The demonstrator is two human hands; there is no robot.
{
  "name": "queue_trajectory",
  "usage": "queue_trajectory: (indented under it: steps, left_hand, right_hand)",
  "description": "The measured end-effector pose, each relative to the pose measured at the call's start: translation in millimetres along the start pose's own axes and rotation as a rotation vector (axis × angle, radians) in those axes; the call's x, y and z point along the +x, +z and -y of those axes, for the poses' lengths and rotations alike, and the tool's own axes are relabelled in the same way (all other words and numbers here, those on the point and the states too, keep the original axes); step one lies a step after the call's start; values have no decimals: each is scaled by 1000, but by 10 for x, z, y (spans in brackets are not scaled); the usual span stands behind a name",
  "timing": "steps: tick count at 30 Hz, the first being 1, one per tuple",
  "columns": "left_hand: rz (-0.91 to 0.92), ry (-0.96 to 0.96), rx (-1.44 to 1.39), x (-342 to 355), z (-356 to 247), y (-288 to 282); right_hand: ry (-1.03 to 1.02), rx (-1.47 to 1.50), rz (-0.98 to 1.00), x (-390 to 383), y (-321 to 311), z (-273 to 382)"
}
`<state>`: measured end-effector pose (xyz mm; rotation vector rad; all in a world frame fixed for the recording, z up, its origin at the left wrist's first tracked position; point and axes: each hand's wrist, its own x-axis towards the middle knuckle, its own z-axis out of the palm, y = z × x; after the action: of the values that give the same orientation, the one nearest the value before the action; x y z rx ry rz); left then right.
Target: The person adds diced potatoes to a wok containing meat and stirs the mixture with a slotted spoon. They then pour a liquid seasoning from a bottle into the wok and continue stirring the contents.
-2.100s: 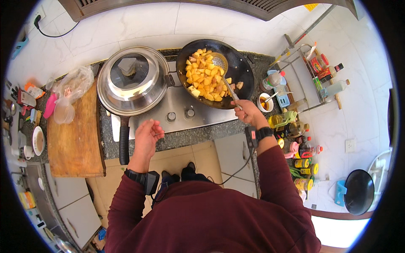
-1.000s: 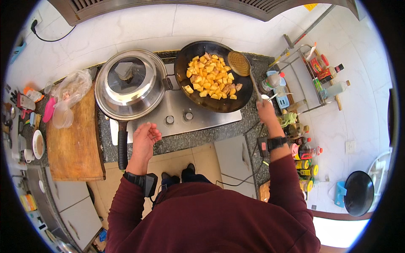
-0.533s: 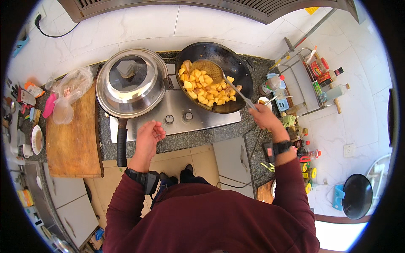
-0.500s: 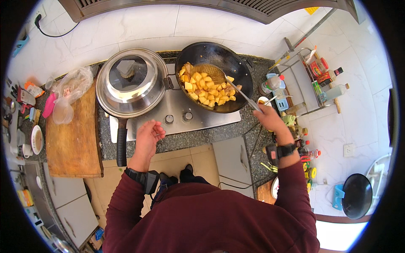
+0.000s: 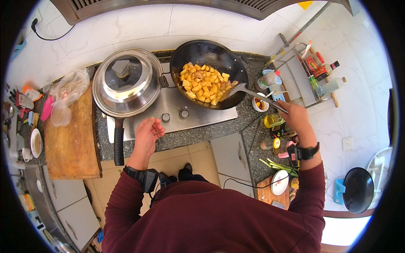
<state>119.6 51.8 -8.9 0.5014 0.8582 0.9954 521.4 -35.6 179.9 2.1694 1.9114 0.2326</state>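
Observation:
My right hand (image 5: pixel 296 116) is closed round the handle of a slotted metal spatula (image 5: pixel 240 87), whose head rests at the right inner side of a black wok (image 5: pixel 207 50). Yellow, browned potato chunks (image 5: pixel 204 82) lie heaped in the wok, with a few paler brown pieces among them. My left hand (image 5: pixel 147 133) hovers with fingers loosely bent and nothing in it, before the front edge of the steel stove (image 5: pixel 181 125). Just left of it is the black handle (image 5: pixel 119 145) of a second pan, which is covered by a domed lid (image 5: pixel 130 93) with a glass centre.
At the left lies a wooden chopping board (image 5: pixel 69 145) with a plastic bag (image 5: pixel 76 86) and a clear tub. Right of the wok stand a small white bowl (image 5: pixel 260 105), an oil bottle (image 5: pixel 274 120) and several jars. Further down are green stalks (image 5: pixel 278 166) and a white plate (image 5: pixel 279 182).
My right hand has drawn the spatula right and nearer to me, from among the potatoes to the wok's right side. The potato heap has spread. My left hand has hardly moved.

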Motion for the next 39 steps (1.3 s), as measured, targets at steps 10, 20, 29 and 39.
queue_trajectory:
  steps: [10, 20, 29, 39]
  left_hand:
    - [-64, 48, -8, -46, 6, 15]
    - [-47, 50, -51, -11, 35, 28]
    - [-70, 55, -23, -8, -6, -14]
    - [-79, 49, 13, -59, -65, -73]
  right_hand:
    - [190, 485, -163, 459, 1153, 105]
    - [585, 1309, 318, 6, 1416, 603]
    - [480, 1058, -27, 488, 1257, 477]
    - [653, 1767, 797, 1111, 1356, 659]
